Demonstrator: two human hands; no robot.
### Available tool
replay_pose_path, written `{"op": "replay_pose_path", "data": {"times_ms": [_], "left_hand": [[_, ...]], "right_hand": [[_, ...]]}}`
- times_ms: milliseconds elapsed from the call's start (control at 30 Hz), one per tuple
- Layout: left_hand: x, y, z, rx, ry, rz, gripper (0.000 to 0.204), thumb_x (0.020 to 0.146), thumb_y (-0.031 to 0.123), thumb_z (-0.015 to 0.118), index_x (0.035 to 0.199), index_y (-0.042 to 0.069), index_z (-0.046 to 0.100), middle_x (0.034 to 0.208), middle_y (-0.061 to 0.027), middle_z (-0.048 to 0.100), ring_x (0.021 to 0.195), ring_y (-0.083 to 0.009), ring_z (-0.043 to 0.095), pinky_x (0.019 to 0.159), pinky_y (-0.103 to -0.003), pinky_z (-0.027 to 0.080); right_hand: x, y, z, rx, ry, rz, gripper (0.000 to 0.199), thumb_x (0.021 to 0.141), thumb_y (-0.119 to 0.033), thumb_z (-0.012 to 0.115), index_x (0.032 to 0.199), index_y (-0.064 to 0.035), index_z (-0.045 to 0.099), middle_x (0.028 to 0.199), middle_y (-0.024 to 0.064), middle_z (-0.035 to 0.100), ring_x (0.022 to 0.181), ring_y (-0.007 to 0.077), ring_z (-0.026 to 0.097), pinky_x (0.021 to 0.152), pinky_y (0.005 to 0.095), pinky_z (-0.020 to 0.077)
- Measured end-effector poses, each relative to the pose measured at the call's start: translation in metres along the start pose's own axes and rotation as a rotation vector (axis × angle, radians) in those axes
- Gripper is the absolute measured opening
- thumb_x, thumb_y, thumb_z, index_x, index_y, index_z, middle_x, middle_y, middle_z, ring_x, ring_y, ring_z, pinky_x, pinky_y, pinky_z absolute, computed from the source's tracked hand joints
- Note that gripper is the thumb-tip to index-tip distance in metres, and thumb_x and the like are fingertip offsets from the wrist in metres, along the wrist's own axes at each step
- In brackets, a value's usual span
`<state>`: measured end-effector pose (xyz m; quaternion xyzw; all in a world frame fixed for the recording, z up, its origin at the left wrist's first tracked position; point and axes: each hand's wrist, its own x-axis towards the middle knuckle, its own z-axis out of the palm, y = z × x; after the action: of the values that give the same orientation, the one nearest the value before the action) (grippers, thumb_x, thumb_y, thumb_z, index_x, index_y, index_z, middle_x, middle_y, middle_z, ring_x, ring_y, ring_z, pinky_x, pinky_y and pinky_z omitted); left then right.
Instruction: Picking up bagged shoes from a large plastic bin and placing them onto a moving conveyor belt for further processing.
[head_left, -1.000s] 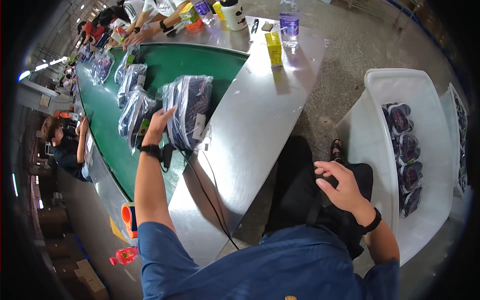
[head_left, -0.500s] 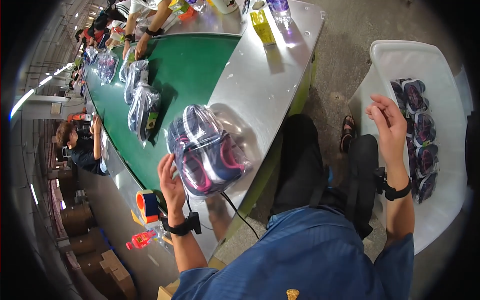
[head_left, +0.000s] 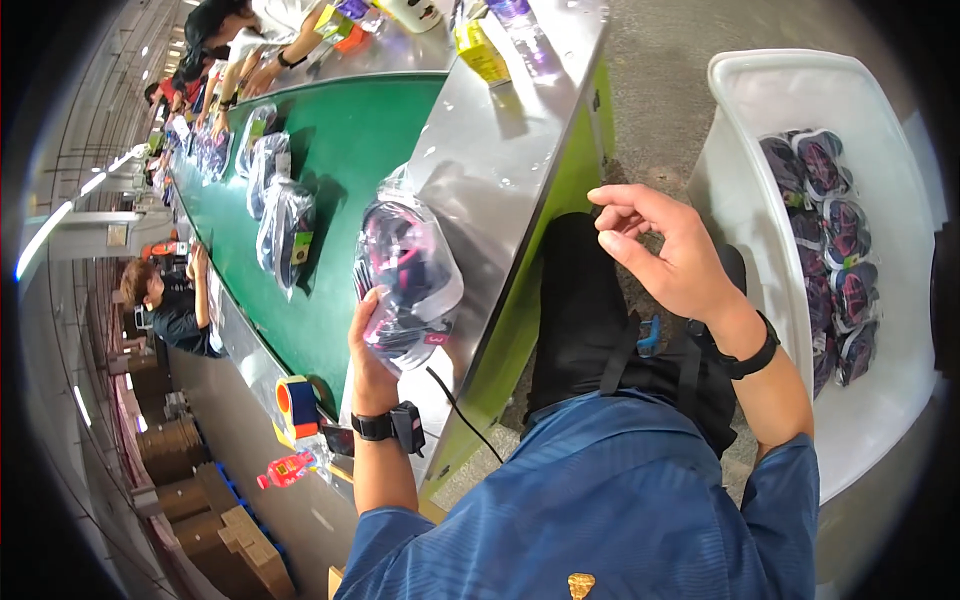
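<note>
A pair of dark navy and pink shoes in a clear plastic bag (head_left: 408, 265) is turned on its side over the metal end of the table. My left hand (head_left: 372, 335) grips the bag's near left edge; the thumb shows on the bag, while the other fingers are mostly hidden. My right hand (head_left: 665, 245) hovers above my lap, between the table and the white bin. Its fingers are loosely bent, the thumb stands apart, and nothing is in it.
Several bagged shoes (head_left: 287, 235) lie along the green belt (head_left: 365, 125). The white bin (head_left: 735, 160) at right holds several shoes (head_left: 845, 230). An orange-and-blue tape roll (head_left: 297, 402), a red-labelled bottle (head_left: 287, 470) and a black cable (head_left: 460, 410) are near my left arm. Co-workers reach over the far belt.
My left hand has closed on the bag of shoes and turned it onto its side. My right hand has moved left from beside the bin to above my lap.
</note>
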<state>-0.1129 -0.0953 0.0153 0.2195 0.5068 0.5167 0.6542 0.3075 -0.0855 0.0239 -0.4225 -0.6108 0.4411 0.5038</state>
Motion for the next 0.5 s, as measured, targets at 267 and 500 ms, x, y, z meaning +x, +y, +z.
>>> {"op": "replay_pose_path", "data": {"times_ms": [267,500], "left_hand": [[-0.011,-0.026,0.092,0.333,-0.192,0.044,0.052,0.105,0.031,0.056,0.145,-0.002,0.058,0.144,-0.0167,0.064,0.13,-0.0274,0.063,0.113,-0.044,0.05],[-0.05,-0.062,0.206,0.482,-0.46,0.234,0.089,0.094,0.025,0.061,0.17,0.003,0.019,0.165,-0.0228,0.037,0.148,-0.0348,0.044,0.125,-0.045,0.034]], "right_hand": [[-0.042,-0.009,-0.067,-0.066,0.246,0.116,0.029,0.098,-0.01,0.071,0.126,0.0005,0.068,0.096,0.0061,0.073,0.087,0.011,0.068,0.079,0.0273,0.0548],[-0.074,-0.027,-0.059,-0.421,0.366,-0.343,0.035,0.089,-0.023,0.078,0.118,-0.0071,0.069,0.105,0.0131,0.069,0.099,0.0367,0.069,0.085,0.0461,0.0566]]}}
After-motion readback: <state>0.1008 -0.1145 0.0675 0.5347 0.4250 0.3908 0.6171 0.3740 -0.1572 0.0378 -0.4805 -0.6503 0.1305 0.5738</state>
